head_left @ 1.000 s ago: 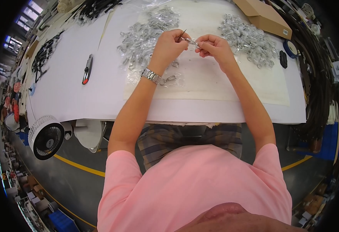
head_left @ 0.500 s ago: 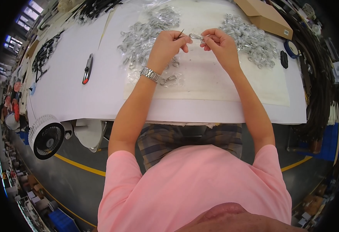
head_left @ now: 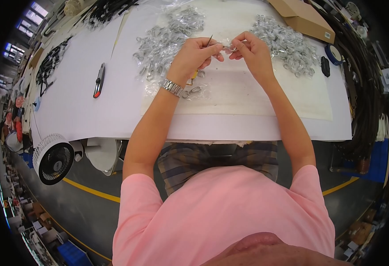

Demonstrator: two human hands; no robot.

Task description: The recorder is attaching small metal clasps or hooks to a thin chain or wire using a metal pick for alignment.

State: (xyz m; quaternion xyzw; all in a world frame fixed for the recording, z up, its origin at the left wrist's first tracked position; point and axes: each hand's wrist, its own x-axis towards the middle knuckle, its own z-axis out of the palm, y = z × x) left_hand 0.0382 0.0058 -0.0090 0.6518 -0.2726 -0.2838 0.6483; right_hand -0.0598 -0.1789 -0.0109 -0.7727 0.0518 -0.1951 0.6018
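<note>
My left hand (head_left: pixel 197 54), above the middle of the table, is closed around a thin dark-tipped tool (head_left: pixel 210 41). A yellow part (head_left: pixel 194 76), seemingly its handle, shows below the palm. My right hand (head_left: pixel 251 49) is closed on a small silver snap hook (head_left: pixel 231 48), which the left fingertips also touch; the fingers hide much of it. To the left of my hands lies a pile of bagged metal hooks (head_left: pixel 161 46). Another pile of metal pieces (head_left: pixel 287 46) lies to the right. A single snap hook (head_left: pixel 192 92) rests near my left wrist.
A utility knife (head_left: pixel 99 80) lies on the left of the white table (head_left: pixel 75 115). At the far right stand a cardboard box (head_left: pixel 307 22), a blue tape roll (head_left: pixel 334 54) and a small black object (head_left: pixel 325 66). A white fan (head_left: pixel 55 158) is by the table's near left edge.
My two hands have come closer together, and the snap hook is now more covered by fingers. The left hand has turned slightly, so the yellow part shows beneath it.
</note>
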